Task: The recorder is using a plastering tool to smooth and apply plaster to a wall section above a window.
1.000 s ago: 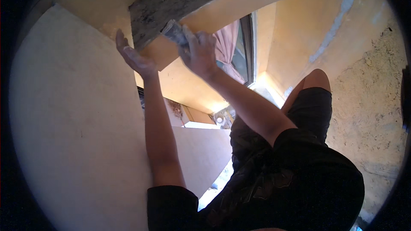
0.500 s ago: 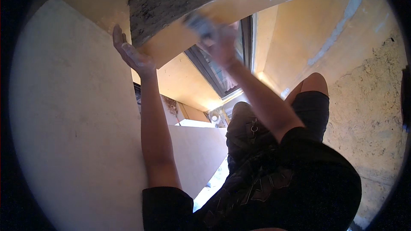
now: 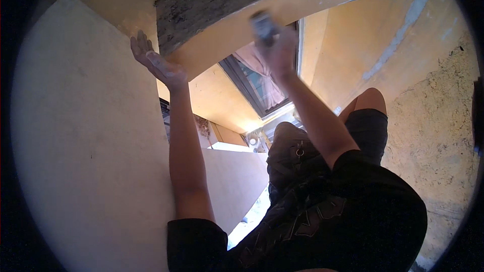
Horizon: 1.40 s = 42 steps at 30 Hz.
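A curved ledge [image 3: 222, 34] painted pale orange on its front face, with a rough dark grey top, arches across the upper middle. At its left end my left hand [image 3: 160, 65] is open, fingers stretched up and whitish dust on the thumb, the palm against or close to the corner. My right hand [image 3: 282, 53] is closed around a small grey, block-like tool [image 3: 264, 27], held against or just off the ledge's front face. Motion smears both hand and tool, so the tool's exact kind does not show.
A large off-white panel or wall [image 3: 91, 136] fills the left side. Behind the ledge is a dark-framed window [image 3: 247, 83] with a pink curtain [image 3: 269, 93]. An orange wall [image 3: 373, 35] with a pale patched streak [image 3: 398, 35] and rough bare areas stands at right.
My right hand and the grey tool have moved to the right along the ledge's front face, uncovering more of the curtain. My left hand stays at the left corner, almost unmoved.
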Each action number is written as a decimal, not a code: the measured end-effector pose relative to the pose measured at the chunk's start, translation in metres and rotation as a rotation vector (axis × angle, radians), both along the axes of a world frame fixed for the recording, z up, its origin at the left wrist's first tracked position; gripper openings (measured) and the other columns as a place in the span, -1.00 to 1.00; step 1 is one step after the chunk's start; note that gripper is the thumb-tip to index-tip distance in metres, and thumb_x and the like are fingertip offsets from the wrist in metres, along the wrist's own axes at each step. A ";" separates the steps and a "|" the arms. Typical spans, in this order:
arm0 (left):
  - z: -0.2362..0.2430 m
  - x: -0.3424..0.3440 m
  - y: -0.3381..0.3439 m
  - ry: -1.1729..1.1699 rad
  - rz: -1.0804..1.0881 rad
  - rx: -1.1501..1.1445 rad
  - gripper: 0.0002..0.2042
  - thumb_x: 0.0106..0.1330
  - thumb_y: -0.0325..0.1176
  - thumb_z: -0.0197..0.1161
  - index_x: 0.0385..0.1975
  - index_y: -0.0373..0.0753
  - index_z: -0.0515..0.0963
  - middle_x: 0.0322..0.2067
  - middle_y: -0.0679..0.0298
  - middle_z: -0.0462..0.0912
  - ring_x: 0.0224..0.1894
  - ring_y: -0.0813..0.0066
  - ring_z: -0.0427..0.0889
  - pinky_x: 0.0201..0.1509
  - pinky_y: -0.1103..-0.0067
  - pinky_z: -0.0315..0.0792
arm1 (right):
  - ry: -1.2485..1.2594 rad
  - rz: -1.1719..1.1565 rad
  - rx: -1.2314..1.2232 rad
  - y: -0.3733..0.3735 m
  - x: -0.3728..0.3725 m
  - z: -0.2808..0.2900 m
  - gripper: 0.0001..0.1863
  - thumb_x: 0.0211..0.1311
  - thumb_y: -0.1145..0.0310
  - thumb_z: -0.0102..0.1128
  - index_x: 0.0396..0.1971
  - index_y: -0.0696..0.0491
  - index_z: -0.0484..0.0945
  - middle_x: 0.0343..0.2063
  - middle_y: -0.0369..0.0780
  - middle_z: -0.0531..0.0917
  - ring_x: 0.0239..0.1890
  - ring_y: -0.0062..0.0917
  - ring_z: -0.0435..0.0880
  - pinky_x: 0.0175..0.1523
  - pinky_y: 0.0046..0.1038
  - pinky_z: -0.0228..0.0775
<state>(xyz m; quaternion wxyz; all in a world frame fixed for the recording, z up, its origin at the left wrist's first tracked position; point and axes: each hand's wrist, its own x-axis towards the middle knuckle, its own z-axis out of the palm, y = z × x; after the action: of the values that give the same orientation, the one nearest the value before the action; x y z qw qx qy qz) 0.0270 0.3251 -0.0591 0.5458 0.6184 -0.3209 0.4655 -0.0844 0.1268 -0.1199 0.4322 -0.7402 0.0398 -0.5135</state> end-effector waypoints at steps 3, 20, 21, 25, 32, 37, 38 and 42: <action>0.007 -0.003 -0.014 0.013 -0.013 -0.009 -0.37 0.48 0.03 -0.43 0.31 -0.40 0.00 0.21 -0.11 0.28 0.28 0.02 0.28 0.35 0.23 0.18 | -0.086 -0.391 -0.049 -0.041 0.005 -0.012 -0.63 -0.08 0.33 0.43 -0.30 0.19 0.52 -0.42 -0.05 0.56 -0.34 -0.17 0.54 -0.32 -0.25 0.30; 0.008 -0.002 -0.027 -0.004 -0.026 -0.046 -0.38 0.49 0.01 -0.43 0.31 -0.41 -0.03 0.20 -0.13 0.29 0.27 0.05 0.30 0.31 0.23 0.25 | -0.102 -0.304 0.037 0.003 0.066 -0.039 -0.43 -0.01 0.16 0.35 -0.06 0.21 0.44 -0.19 0.08 0.51 -0.21 -0.05 0.47 -0.17 -0.01 0.21; 0.002 0.004 -0.018 -0.009 -0.016 -0.042 -0.38 0.49 0.01 -0.43 0.31 -0.41 -0.03 0.20 -0.13 0.29 0.27 0.05 0.30 0.31 0.23 0.25 | -0.265 -0.266 -0.140 0.036 0.056 -0.032 -0.37 -0.02 0.16 0.35 0.03 0.20 0.41 -0.19 0.05 0.50 -0.21 -0.08 0.47 -0.17 -0.01 0.20; 0.002 -0.001 -0.012 0.010 -0.043 0.009 -0.41 0.51 -0.02 -0.47 0.29 -0.43 0.01 0.27 -0.10 0.14 0.26 0.06 0.32 0.29 0.21 0.29 | -0.134 -0.383 -0.434 0.014 0.036 -0.033 -0.38 0.02 0.18 0.35 0.08 0.15 0.41 -0.32 -0.06 0.47 -0.26 -0.18 0.47 -0.14 -0.15 0.24; 0.009 -0.005 -0.026 -0.023 -0.005 -0.024 -0.36 0.49 0.06 -0.43 0.31 -0.41 -0.02 0.18 -0.10 0.31 0.23 0.07 0.34 0.30 0.22 0.26 | -0.127 -0.790 -0.191 -0.047 0.045 -0.024 -0.63 0.02 0.21 0.32 -0.40 0.19 0.40 -0.48 0.00 0.41 -0.42 -0.09 0.38 -0.30 -0.12 0.15; 0.002 -0.001 -0.027 0.018 -0.079 -0.074 -0.38 0.49 0.05 -0.39 0.34 -0.33 -0.04 0.24 -0.07 0.29 0.27 0.06 0.31 0.33 0.21 0.19 | 0.037 0.000 -0.399 0.081 0.011 -0.078 -0.52 -0.04 0.28 0.34 -0.11 0.16 0.44 -0.38 -0.06 0.40 -0.27 -0.16 0.42 -0.16 -0.16 0.24; 0.002 -0.001 -0.023 0.036 -0.063 -0.066 -0.38 0.49 0.05 -0.39 0.33 -0.36 -0.02 0.23 -0.08 0.28 0.27 0.06 0.29 0.34 0.21 0.19 | -0.003 0.078 -0.421 0.089 0.000 -0.091 -0.45 -0.03 0.26 0.36 -0.01 0.13 0.46 -0.39 -0.10 0.40 -0.26 -0.20 0.43 -0.13 -0.17 0.25; -0.007 0.019 -0.003 -0.140 -0.076 0.060 -0.39 0.50 0.03 -0.36 0.30 -0.40 0.02 0.23 -0.14 0.17 0.27 0.03 0.26 0.35 0.19 0.15 | 0.366 0.245 -0.417 0.051 -0.023 -0.132 -0.39 -0.15 0.42 0.39 0.06 -0.03 0.52 -0.47 -0.10 0.54 -0.40 -0.16 0.52 -0.18 -0.18 0.32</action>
<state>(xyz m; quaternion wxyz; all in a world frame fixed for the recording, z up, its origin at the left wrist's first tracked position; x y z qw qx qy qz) 0.0456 0.3220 -0.0665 0.5204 0.5878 -0.3955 0.4768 -0.1076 0.1775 -0.2518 0.3150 -0.8926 -0.0787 -0.3127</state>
